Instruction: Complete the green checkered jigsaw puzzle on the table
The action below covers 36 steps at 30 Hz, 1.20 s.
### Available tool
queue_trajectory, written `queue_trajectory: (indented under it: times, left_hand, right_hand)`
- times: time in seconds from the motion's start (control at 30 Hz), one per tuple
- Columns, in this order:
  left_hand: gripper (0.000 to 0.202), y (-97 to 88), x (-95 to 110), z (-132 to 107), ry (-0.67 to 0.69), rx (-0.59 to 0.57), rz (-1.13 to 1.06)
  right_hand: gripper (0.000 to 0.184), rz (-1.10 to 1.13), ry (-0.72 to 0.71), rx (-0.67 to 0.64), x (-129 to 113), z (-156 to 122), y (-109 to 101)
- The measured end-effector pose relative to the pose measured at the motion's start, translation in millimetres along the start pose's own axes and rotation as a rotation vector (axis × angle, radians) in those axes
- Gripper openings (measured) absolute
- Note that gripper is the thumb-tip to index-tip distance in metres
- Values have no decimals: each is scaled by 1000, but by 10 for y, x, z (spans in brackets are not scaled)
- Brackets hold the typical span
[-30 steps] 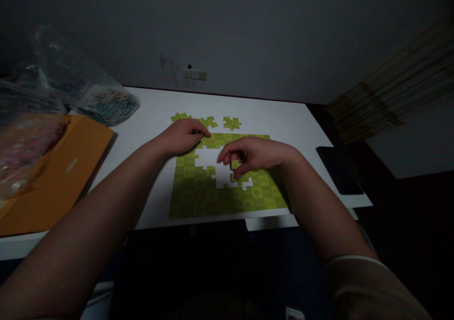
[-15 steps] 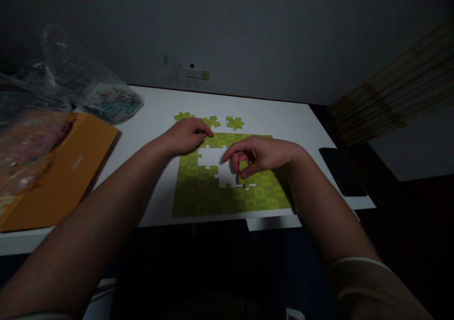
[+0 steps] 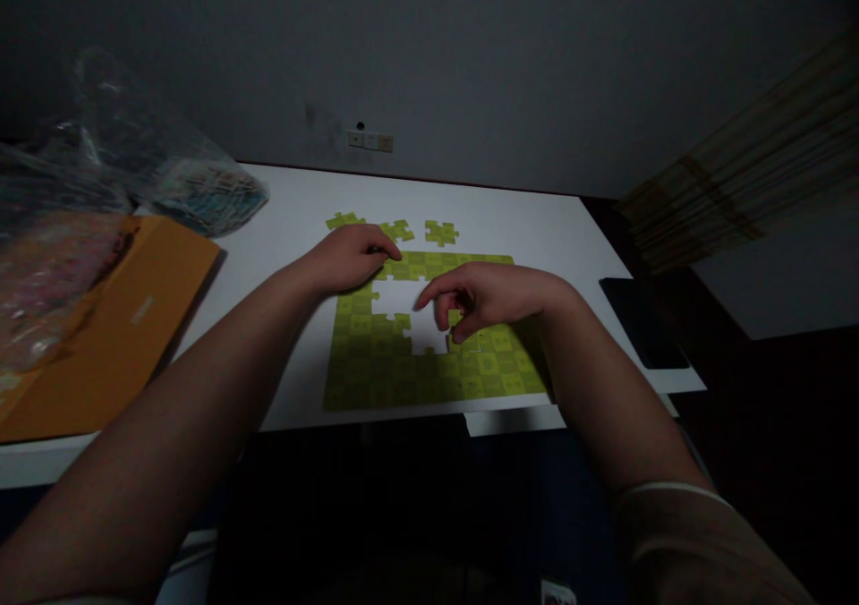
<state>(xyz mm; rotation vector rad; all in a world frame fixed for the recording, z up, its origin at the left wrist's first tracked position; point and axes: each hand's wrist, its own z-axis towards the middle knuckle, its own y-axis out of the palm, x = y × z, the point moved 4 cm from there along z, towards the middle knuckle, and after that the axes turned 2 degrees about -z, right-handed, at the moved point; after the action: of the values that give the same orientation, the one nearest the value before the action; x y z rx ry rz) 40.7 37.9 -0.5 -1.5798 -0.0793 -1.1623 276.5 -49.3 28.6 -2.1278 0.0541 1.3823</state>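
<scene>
A yellow-green jigsaw puzzle [image 3: 382, 372] with a checkered pattern lies on the white table, with a white gap in its middle. My right hand [image 3: 493, 293] is over the right side of that gap. Its thumb and bent fingers grip a puzzle piece [image 3: 459, 326], mostly hidden by the hand, while the index finger points left. At the puzzle's upper left corner rests my left hand [image 3: 355, 254], palm down with fingers loosely stretched and nothing visible in them. Just beyond it are three loose pieces: a left piece [image 3: 344, 221], a middle piece [image 3: 398, 231] and a right piece [image 3: 441, 233].
On the left lie an orange folder [image 3: 148, 292] and clear plastic bags [image 3: 208, 189] with colorful contents. A dark flat object [image 3: 641, 319] sits at the table's right edge. Behind the white table [image 3: 523, 216] stands a wall with sockets [image 3: 370, 141].
The piece under my right hand has gone from tilted to lower and flatter, and the white slit beside it has narrowed. My left hand stays in place.
</scene>
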Motion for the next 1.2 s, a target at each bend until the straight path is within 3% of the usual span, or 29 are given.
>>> queue_trajectory:
  times: [0.27,0.43,0.53,0.7,0.8,1.03,1.2]
  left_hand:
    - [37,16,-32,9,2,13,11]
    - [36,18,-48,10,13,18,11]
    - [36,17,-56,7,15,24,6]
    - [37,20,-46,-3,16,20,25]
    - [38,21,-32,-11,36,24,36]
    - [39,35,-47,-14,30,20,58]
    - [39,36,-45,-11,31,15,70]
  right_hand:
    - [70,-203,21,132,-35,8,-20]
    - [66,-223,23,135,-61,15,-18]
    - [64,-151,11,135,-71,19,-11]
    - [58,236,-4,111,-25,-19,-36]
    - [55,325,-4,267,59,-52,-169]
    - [46,230,-26,745,218,-52,-421]
    - [44,213,-57,876,234,-64,-472]
